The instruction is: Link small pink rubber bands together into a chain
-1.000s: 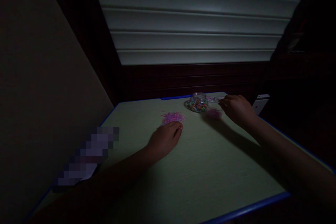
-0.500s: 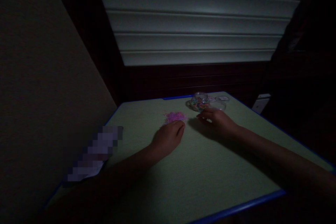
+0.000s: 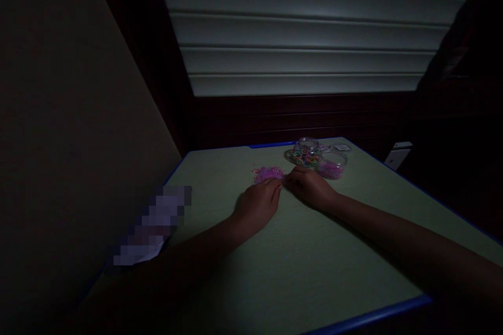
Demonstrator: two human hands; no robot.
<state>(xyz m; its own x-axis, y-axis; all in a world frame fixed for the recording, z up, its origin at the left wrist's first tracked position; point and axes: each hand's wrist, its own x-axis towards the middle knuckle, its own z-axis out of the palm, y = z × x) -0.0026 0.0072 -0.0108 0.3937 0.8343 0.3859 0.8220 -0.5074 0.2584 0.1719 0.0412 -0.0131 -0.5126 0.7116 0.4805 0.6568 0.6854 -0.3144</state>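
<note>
Small pink and purple pieces lie in a pile (image 3: 269, 174) on the pale green table (image 3: 306, 261). Right in front of the pile is my left hand (image 3: 261, 204), its fingers closed; anything between them is too small to make out. My right hand (image 3: 308, 186) has its fingers pinched together at the pile's right side, close to the left fingertips, and what it may hold is hidden. Behind it stands a clear jar of colourful rings (image 3: 306, 154). A clear round container (image 3: 332, 166) with pink pieces inside is just right of that jar.
A clear lid (image 3: 341, 148) lies behind the containers. At the table's left edge is a blurred-out flat object (image 3: 153, 227). Beyond the table are a dark wooden frame with pale slats (image 3: 306, 36) and a white box (image 3: 398, 155) at the right.
My right hand has moved left and down from near the containers to beside my left hand, uncovering the pink pieces in the round container. The whole view has shifted slightly.
</note>
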